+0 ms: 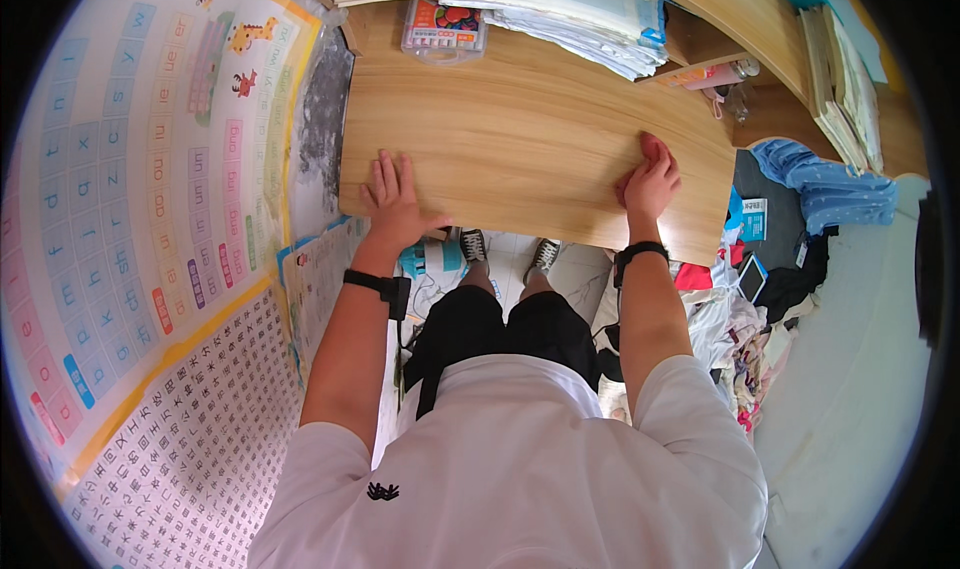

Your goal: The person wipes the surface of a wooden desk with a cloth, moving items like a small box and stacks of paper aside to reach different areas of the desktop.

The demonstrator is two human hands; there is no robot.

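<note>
A wooden desk [510, 134] lies before me. My left hand [394, 205] rests palm down on the desk's near left part, fingers spread, holding nothing. Near the right side of the desktop, my right hand [651, 183] is closed around a red cloth [651, 146], which shows beyond the fingers and at the left of the hand. Each wrist wears a black strap. A clear case of colored markers [444, 33] lies at the desk's far left, beside a stack of papers and books [577, 29].
Shelves with books [844, 93] and a pink bottle [720, 74] stand at the far right. Blue fabric [825, 183] and a heap of clothes [750, 336] lie right of the desk. Printed charts [172, 156] cover the left wall. A teal object [431, 259] is on the floor below.
</note>
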